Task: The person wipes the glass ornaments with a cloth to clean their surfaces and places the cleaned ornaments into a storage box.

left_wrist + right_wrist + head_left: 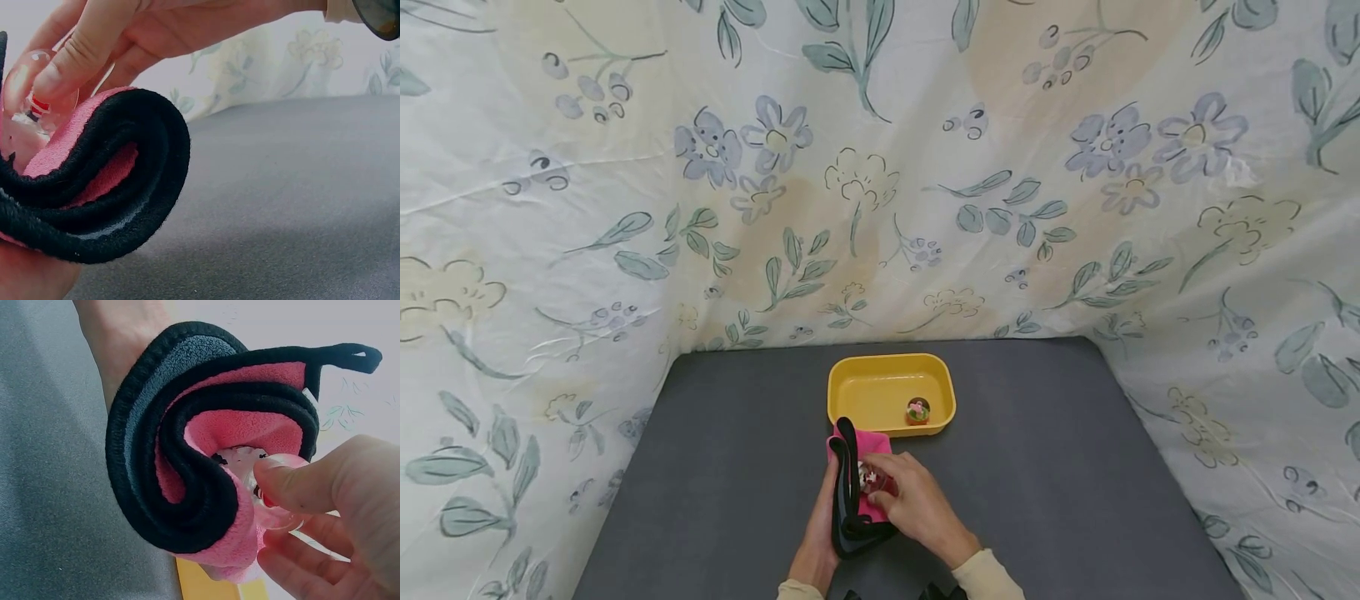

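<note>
A folded cloth [874, 442], pink on one face and grey on the other with black edging, is held by my left hand [818, 533]. Its layers curl round in the left wrist view. My right hand [923, 504] pinches a small clear globe ornament [284, 515] between thumb and fingers. White, black and red details show inside the globe. It sits against the pink face, within the fold. Most of my left fingers are hidden behind the cloth.
A yellow tray [891, 358] stands just beyond my hands on the grey table [737, 467]. Inside it, at the front right, lies a small round ornament [917, 411] with brown, pink and green parts. A flower-print curtain [880, 183] encloses the back and sides.
</note>
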`<state>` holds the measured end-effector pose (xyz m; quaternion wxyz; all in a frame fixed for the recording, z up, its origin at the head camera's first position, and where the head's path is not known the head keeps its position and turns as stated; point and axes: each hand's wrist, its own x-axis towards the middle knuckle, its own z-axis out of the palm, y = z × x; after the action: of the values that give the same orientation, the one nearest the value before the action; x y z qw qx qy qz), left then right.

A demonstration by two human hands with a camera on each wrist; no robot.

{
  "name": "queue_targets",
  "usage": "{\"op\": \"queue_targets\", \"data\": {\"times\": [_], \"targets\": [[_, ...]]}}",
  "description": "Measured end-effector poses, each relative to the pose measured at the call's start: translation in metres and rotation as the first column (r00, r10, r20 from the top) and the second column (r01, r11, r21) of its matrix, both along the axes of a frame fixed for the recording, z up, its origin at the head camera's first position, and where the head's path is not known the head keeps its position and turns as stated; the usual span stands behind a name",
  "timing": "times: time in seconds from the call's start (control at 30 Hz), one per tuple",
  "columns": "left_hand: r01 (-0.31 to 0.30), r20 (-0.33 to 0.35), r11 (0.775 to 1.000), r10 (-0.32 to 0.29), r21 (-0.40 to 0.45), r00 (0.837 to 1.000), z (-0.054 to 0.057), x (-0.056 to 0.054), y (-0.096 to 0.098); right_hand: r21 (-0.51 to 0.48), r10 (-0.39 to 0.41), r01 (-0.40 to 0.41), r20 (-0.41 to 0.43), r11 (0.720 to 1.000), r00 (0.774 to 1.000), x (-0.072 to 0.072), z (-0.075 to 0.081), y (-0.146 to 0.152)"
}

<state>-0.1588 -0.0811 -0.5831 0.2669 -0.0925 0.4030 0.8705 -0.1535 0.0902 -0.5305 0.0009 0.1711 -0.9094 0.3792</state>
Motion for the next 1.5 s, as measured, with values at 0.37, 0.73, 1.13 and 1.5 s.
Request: {"op": "queue_targets", "data": {"times": [0.37,0.73,1.13,1.5], "targets": [[-0.005,-0.013,1.000,0.005,-0.007,1.000,-0.0008,0.0006,0.0019,0.020,-0.062,0.061,0.011,0.998,0.998,0.0002,-0.0006,-0.0007],[-0.035,-0.005,0.997,0.035,-0.068,0.999,-0.0044,0.0017,0.0000,0.063,-0.143,0.141,0.029,0.988,0.989,0.0000,0.0019,-0.0032],[-0.011,0.008,0.993,0.012,-0.117,1.000,-0.0028,0.0050,0.0017,0.063,-0.170,0.169,0.011,0.984,0.985,0.0006,0.0008,-0.0036],[0.011,-0.018,0.999,-0.012,-0.047,1.000,0.0000,0.0038,0.0031,0.061,-0.245,0.243,0.042,0.968,0.969,0.0017,0.0000,-0.0063]]}}
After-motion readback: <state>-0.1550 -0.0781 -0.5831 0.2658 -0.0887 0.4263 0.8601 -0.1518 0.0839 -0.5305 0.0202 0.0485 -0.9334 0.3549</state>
